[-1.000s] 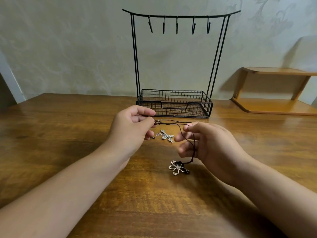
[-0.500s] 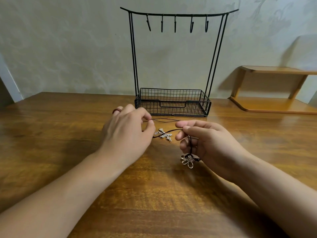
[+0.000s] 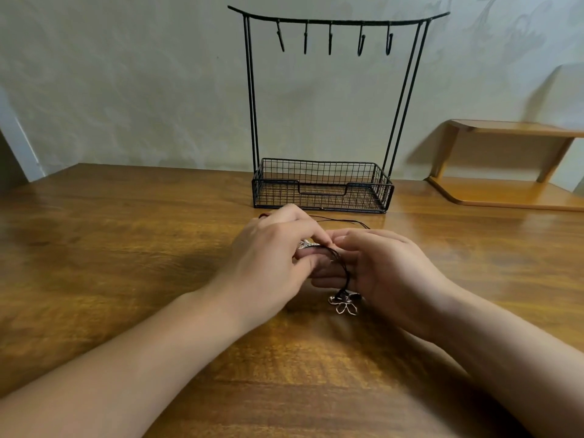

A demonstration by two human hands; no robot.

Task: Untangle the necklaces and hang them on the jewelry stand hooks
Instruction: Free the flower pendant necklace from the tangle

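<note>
While both hands work close together over the brown wooden table (image 3: 132, 248), the thin black cords of the tangled necklaces (image 3: 343, 263) run between them, just in front of the black wire jewelry stand with a mesh basket base (image 3: 322, 188). The left hand (image 3: 271, 257) has its thumb and forefinger pressed together on the cord near a small silver pendant (image 3: 307, 245), which peeks out beside its fingertips; the right hand (image 3: 388, 267) has its fingers curled with the cord looped round them, though exactly which fingers pinch it I cannot tell, since the left hand covers part of the knot. A silver open-petal flower pendant (image 3: 344, 303) dangles from the cord below the right hand, at or just above the tabletop. A further length of cord (image 3: 344, 220) trails on the table toward the basket. All five black hooks (image 3: 330, 39) on the stand's top bar hang bare, so the task seems to be at its untangling stage. The chief risk, as I judge it, is pulling the hands apart too firmly, which would cinch the crossing cords into a tighter knot. The flower's open petals could also snag a loop as it swings, and a slack pinch could let the separated strands fall back together.
</note>
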